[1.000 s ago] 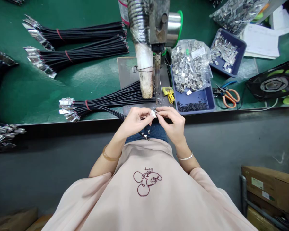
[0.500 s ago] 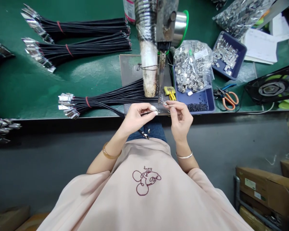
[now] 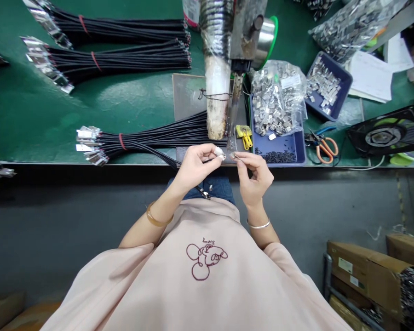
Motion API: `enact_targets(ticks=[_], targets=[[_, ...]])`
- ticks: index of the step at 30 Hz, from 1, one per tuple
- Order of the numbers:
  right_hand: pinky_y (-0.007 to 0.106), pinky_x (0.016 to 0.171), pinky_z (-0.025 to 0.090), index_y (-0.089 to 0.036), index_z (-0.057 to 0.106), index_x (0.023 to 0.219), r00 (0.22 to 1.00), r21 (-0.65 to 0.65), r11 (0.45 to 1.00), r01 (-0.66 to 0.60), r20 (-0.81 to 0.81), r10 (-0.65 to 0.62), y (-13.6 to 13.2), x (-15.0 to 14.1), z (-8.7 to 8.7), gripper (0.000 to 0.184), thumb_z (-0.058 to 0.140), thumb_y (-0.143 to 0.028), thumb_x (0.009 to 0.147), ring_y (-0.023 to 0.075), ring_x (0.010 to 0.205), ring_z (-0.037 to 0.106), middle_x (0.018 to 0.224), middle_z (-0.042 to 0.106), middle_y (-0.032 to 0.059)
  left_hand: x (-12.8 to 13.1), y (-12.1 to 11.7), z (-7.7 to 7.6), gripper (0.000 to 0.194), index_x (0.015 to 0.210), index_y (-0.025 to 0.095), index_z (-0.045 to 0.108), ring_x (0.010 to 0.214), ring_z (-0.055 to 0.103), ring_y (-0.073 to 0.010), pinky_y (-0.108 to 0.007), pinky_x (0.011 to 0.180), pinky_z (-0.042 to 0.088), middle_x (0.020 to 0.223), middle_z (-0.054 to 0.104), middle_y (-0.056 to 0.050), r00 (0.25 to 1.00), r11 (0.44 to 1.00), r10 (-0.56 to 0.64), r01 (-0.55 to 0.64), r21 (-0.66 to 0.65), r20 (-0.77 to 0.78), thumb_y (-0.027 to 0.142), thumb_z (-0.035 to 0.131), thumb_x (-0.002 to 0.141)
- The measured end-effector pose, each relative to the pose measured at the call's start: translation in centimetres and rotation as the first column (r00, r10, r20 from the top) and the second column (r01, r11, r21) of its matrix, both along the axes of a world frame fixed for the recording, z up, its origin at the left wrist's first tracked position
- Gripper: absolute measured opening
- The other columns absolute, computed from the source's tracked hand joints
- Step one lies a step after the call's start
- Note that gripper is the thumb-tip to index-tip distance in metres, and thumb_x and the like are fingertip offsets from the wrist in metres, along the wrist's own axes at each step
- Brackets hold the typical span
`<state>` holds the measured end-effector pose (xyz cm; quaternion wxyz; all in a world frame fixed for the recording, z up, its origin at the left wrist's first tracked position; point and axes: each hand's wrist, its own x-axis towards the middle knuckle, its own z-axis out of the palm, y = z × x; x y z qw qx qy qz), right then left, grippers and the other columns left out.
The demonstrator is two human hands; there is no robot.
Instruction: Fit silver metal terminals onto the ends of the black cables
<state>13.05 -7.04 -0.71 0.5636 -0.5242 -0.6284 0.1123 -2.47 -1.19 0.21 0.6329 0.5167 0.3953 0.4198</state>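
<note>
My left hand, white covers on its fingertips, is closed in a pinch on the end of a black cable, mostly hidden by the fingers. Close by on the right, my right hand pinches a small metal part between thumb and forefinger; its exact kind is too small to make out. The two sets of fingertips nearly meet below the soldering iron and the wrapped hose. Behind them a tied bundle of black cables with metal plugs lies on the bench. One cable end with a plug hangs over my lap.
Two more cable bundles lie at back left. To the right are a blue tray with bagged metal shells and small black pieces, a second tray, a yellow clip, orange-handled pliers and a fan. A solder spool hangs above.
My right hand has come down slightly, bringing its small metal part close to my left fingertips. The left hand keeps its pinch. The whole view has shifted a little.
</note>
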Motion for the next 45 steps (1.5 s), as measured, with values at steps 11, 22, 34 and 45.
enact_targets(ticks=[11,22,34,45], targets=[[0.030,0.080,0.063,-0.022,0.061,0.088,0.963,0.122,0.992,-0.019,0.268,-0.014,1.2,-0.2,-0.1,0.015,0.064,-0.008,0.087,0.0158,0.093,0.076,0.103,0.078,0.0058,0.7,0.2,0.1,0.011,0.072,0.012,0.072,0.056,0.053,-0.0071,-0.018,0.058,0.046,0.062,0.064,0.001,0.996,0.996,0.084,-0.084,0.010,0.002,0.023,0.072,0.071],[0.027,0.078,0.064,-0.022,0.060,0.091,0.916,0.230,0.973,-0.014,0.392,-0.079,1.5,-0.4,0.2,0.020,0.066,-0.004,0.085,0.0157,0.090,0.077,0.101,0.078,0.0075,0.9,-0.1,0.3,0.010,0.069,0.013,0.069,0.057,0.049,-0.0071,-0.018,0.055,0.041,0.061,0.057,0.001,0.988,0.986,0.149,-0.146,0.081,-0.027,0.022,0.068,0.074],[0.023,0.074,0.063,-0.021,0.059,0.089,0.886,0.255,0.967,-0.016,0.451,-0.105,0.9,-0.4,0.0,0.021,0.068,-0.003,0.083,0.0141,0.086,0.077,0.099,0.079,0.0085,0.7,-0.4,0.1,0.009,0.067,0.014,0.067,0.053,0.043,-0.0065,-0.019,0.053,0.036,0.057,0.052,0.003,0.992,0.990,0.105,-0.099,0.099,-0.064,0.020,0.066,0.074],[0.028,0.079,0.065,-0.024,0.066,0.094,0.902,0.221,0.975,0.015,0.418,-0.109,1.2,-0.5,0.2,0.017,0.066,-0.009,0.087,0.0163,0.088,0.077,0.101,0.079,0.0053,0.9,-0.1,0.0,0.011,0.066,0.015,0.065,0.053,0.042,-0.0073,-0.021,0.053,0.036,0.057,0.050,0.003,0.991,0.988,0.116,-0.109,0.106,-0.062,0.020,0.066,0.075]])
